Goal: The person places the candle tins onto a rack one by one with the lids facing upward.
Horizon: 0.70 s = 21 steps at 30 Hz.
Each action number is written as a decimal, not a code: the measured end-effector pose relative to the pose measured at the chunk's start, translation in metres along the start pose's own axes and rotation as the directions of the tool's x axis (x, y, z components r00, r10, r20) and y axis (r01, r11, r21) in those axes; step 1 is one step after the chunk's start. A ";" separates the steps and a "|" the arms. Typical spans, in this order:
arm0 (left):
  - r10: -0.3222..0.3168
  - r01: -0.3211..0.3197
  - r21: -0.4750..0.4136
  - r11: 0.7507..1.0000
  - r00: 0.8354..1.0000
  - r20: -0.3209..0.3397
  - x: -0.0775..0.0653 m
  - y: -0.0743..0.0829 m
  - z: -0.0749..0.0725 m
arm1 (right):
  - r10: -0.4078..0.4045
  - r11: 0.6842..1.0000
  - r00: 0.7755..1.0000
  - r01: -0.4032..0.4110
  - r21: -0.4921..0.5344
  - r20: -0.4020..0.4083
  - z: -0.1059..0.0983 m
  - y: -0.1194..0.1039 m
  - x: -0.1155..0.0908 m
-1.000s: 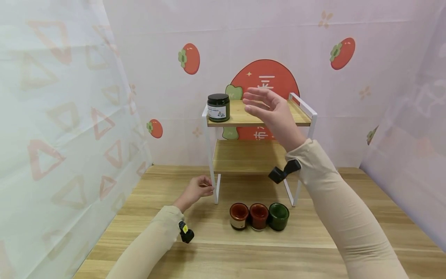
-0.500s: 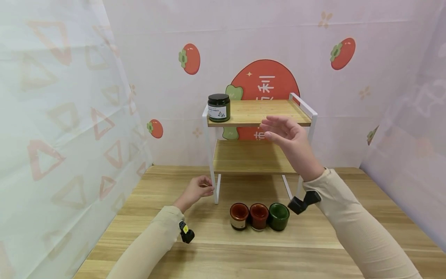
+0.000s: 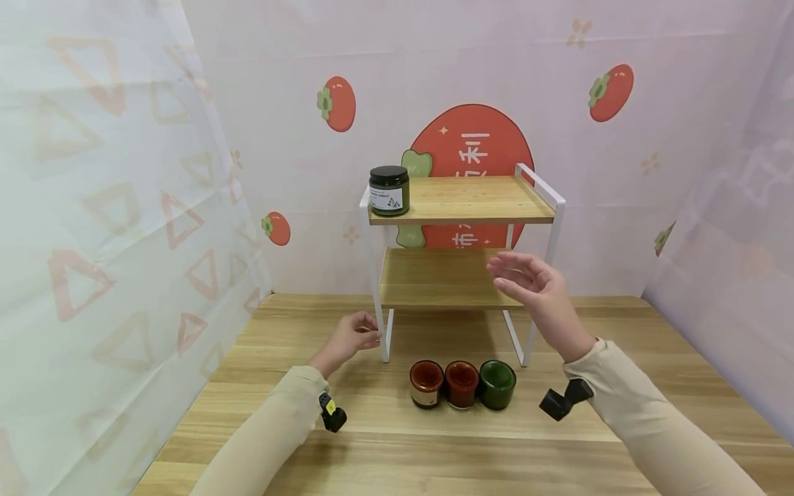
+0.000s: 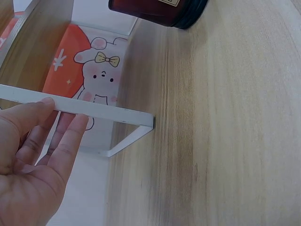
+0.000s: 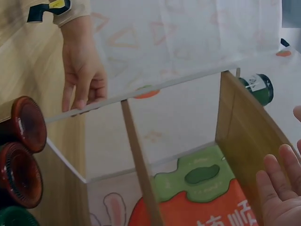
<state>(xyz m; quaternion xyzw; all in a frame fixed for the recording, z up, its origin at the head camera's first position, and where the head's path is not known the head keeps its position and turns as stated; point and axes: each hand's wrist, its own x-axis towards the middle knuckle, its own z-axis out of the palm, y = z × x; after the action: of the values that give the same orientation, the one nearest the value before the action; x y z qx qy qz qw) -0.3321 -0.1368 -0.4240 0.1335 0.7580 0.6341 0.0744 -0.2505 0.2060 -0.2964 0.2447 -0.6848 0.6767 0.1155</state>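
Note:
My left hand pinches the lower part of the white left front leg of a two-tier shelf rack, thumb in front and fingers behind. My right hand is held in the air before the rack's right side, fingers loosely bent, nothing in it. A green candle jar with a black lid and white label stands upright at the top board's left end. On the table before the rack, a brownish-red jar, a red jar and a green jar stand in a row, glass bases up.
The rack has a wooden top board, a lower board and white side frames. It stands on a wood-grain table. Printed cloth hangs behind and at both sides.
My right hand has come down and to the right, away from the top board to the lower board's height. The left hand and the jars have stayed put.

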 end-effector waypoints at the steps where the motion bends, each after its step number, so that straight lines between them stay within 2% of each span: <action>1: 0.001 -0.001 0.001 1.000 1.000 -0.001 0.000 0.000 0.000 | 0.006 1.000 1.000 -0.006 -0.003 0.000 -0.002 0.004 -0.003; 10: 0.004 -0.004 0.007 1.000 1.000 -0.001 0.001 -0.002 0.000 | 0.103 0.991 0.995 -0.104 -0.085 -0.011 -0.019 0.039 -0.032; 21: 0.002 -0.002 0.010 1.000 1.000 0.000 0.000 0.000 0.000 | 0.218 0.965 0.976 -0.214 -0.150 0.011 -0.031 0.080 -0.060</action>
<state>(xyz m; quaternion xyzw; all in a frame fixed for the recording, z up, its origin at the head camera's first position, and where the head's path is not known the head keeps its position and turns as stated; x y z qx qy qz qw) -0.3321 -0.1368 -0.4240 0.1349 0.7610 0.6304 0.0732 -0.2438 0.2448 -0.3938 0.1684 -0.7572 0.6291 0.0495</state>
